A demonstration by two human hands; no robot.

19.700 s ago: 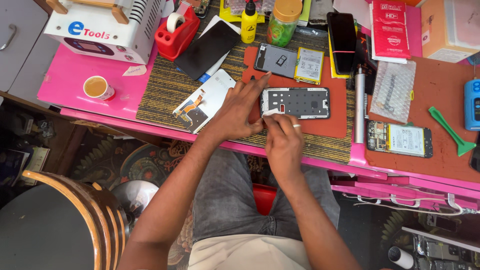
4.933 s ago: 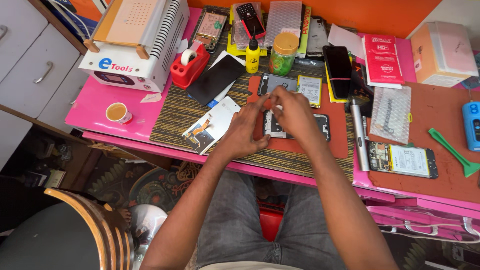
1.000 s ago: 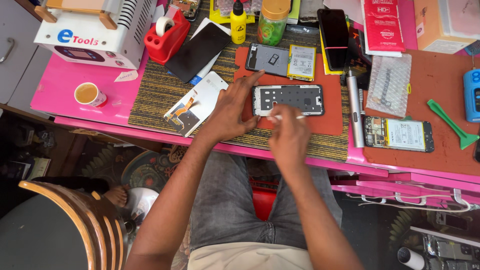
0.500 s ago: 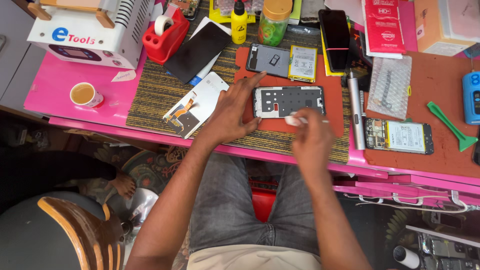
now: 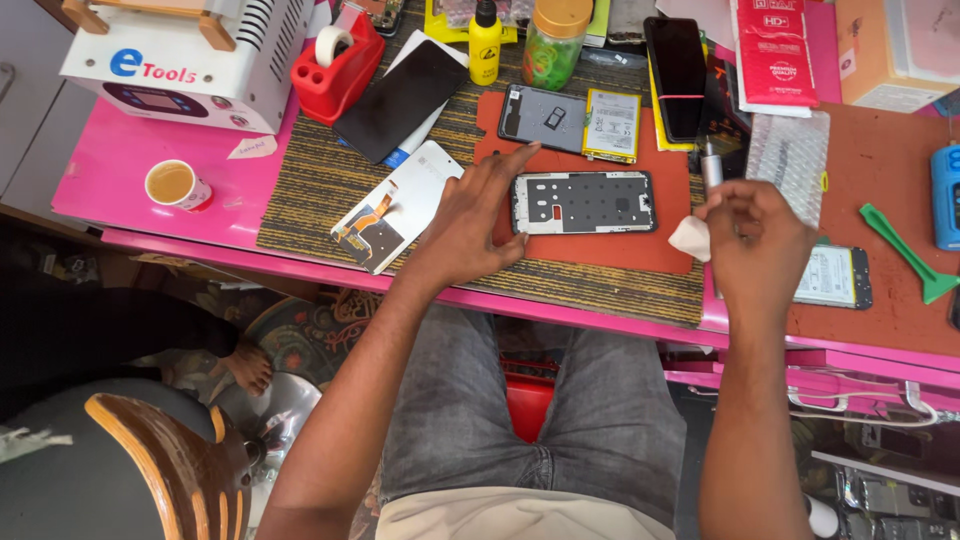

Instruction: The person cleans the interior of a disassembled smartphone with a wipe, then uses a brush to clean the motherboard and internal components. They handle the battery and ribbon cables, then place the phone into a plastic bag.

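- Your left hand [image 5: 470, 215] lies flat, fingers spread, pressing on the left end of the phone frame [image 5: 584, 203] and gripping nothing.
- That frame lies flat on the orange mat [image 5: 600, 250], mid-table (a grey back cover [image 5: 542, 118] and a battery [image 5: 612, 125] lie just beyond it).
- Your right hand [image 5: 755, 240], raised right of the frame, pinches a small white wipe [image 5: 690, 238] in curled fingers.
- A paper cup [image 5: 174, 185] stands far left.

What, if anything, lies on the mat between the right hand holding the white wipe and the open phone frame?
Nothing visible does. The right hand holds the white wipe just right of the phone frame; only bare red mat lies between. The left hand rests at the frame's far, left end.
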